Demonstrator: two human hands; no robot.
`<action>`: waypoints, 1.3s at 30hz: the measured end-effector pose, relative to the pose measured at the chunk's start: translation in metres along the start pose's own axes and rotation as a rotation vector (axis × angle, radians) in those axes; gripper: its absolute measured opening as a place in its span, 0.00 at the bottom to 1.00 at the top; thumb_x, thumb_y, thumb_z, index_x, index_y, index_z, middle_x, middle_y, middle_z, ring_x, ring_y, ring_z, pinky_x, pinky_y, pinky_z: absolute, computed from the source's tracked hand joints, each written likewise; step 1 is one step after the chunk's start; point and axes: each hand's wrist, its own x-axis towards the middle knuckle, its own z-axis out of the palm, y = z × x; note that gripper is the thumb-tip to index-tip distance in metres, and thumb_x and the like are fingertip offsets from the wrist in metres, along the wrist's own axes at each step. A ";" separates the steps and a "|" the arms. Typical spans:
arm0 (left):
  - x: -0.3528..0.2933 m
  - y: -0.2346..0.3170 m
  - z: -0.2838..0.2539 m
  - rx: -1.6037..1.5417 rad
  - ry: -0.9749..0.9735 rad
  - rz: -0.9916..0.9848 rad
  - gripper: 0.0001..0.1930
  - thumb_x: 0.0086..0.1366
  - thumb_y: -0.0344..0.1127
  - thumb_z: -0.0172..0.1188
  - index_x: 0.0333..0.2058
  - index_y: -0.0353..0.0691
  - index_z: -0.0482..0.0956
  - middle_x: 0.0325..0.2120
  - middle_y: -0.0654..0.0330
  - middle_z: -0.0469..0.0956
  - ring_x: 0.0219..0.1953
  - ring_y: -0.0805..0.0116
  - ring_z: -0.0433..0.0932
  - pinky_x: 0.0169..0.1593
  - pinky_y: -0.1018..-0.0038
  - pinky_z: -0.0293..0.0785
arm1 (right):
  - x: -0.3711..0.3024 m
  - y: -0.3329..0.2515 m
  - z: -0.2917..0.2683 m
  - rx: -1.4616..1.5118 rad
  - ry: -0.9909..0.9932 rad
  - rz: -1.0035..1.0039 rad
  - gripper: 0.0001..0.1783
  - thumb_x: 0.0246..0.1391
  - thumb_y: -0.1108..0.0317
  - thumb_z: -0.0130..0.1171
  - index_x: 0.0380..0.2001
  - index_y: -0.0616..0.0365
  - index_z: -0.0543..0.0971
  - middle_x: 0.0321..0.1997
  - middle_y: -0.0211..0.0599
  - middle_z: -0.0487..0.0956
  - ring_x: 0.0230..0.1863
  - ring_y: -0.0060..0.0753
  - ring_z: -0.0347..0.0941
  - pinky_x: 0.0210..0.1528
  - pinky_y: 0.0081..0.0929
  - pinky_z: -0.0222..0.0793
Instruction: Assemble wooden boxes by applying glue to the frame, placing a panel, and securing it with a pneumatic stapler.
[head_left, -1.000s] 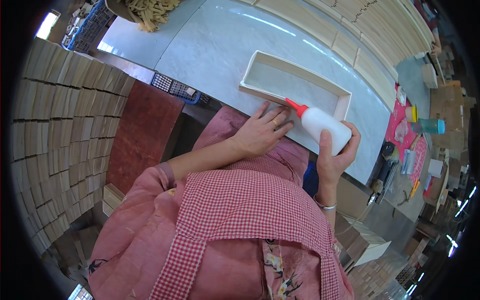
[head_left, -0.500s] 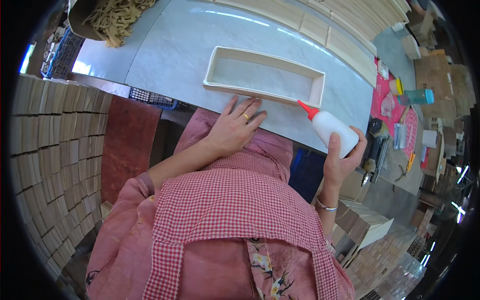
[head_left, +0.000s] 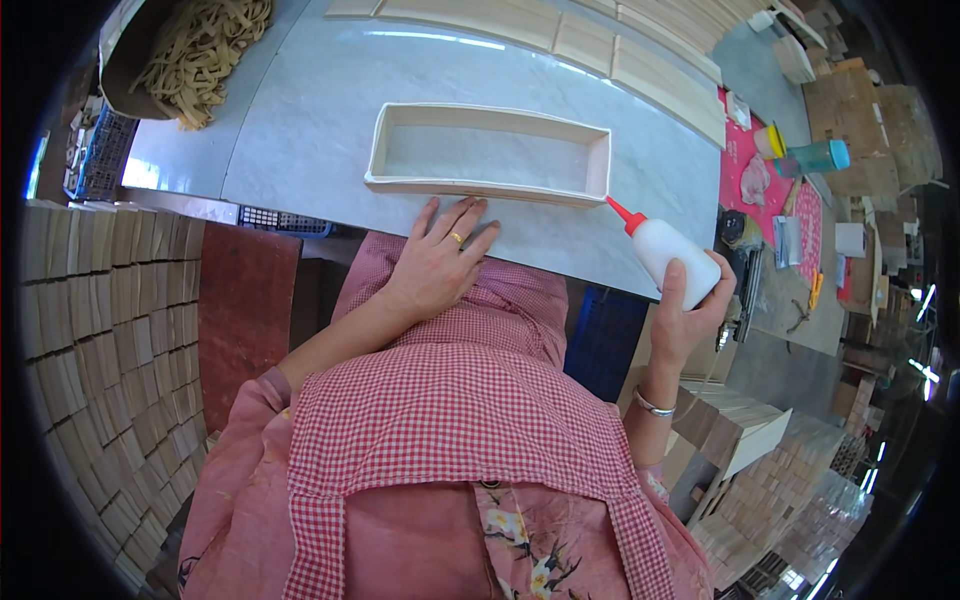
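A rectangular pale wooden frame (head_left: 489, 189), with no top or bottom board visible, lies on the grey marbled table (head_left: 310, 120) in front of me. My left hand (head_left: 440, 255) rests at the table's near edge, fingers stretched and slightly spread, a gold ring on one. Its fingertips lie just short of the frame's near wall; whether they touch it I cannot tell. My right hand (head_left: 692, 305) is wrapped round a white glue bottle (head_left: 672, 262) with a red nozzle, tilted with the tip toward the left. That tip is at the frame's near right corner, touching or very close.
Long pale wood boards (head_left: 585, 45) line the table's far side. A container of tan bands (head_left: 200, 60) stands far left. Stacked wood blocks (head_left: 110, 330) fill the left side. A pink-covered surface at right holds a teal jar (head_left: 822, 157) and a yellow-rimmed cup (head_left: 769, 141).
The bottle's nozzle has travelled right along the frame's near wall to its right corner. The whole view has shifted somewhat. My left hand keeps its place beside the frame.
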 end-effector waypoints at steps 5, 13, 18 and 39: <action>0.001 -0.001 -0.001 0.000 -0.037 -0.016 0.28 0.62 0.36 0.62 0.61 0.41 0.72 0.65 0.45 0.66 0.69 0.49 0.62 0.72 0.45 0.51 | 0.031 0.022 0.011 0.096 0.159 0.029 0.23 0.58 0.64 0.65 0.53 0.60 0.70 0.48 0.43 0.74 0.45 0.36 0.72 0.43 0.29 0.74; 0.009 0.004 -0.021 0.022 -0.176 -0.030 0.30 0.58 0.37 0.64 0.61 0.42 0.72 0.66 0.47 0.64 0.70 0.48 0.61 0.71 0.44 0.52 | 0.194 0.118 0.014 -0.151 0.377 -0.010 0.23 0.47 0.64 0.70 0.38 0.59 0.66 0.38 0.40 0.69 0.40 0.37 0.67 0.46 0.33 0.69; 0.019 0.001 -0.029 0.002 -0.260 0.020 0.31 0.57 0.37 0.65 0.61 0.42 0.72 0.66 0.48 0.64 0.69 0.47 0.63 0.71 0.44 0.52 | 0.287 0.189 0.003 -0.426 0.351 -0.103 0.28 0.41 0.60 0.76 0.35 0.60 0.67 0.37 0.41 0.70 0.37 0.45 0.70 0.44 0.39 0.71; -0.005 -0.043 0.001 0.137 -0.237 0.172 0.36 0.56 0.38 0.67 0.65 0.45 0.68 0.68 0.48 0.62 0.69 0.46 0.62 0.71 0.43 0.52 | 0.200 0.140 -0.201 -1.073 0.126 0.440 0.27 0.55 0.45 0.60 0.41 0.60 0.82 0.44 0.47 0.85 0.40 0.50 0.81 0.44 0.41 0.77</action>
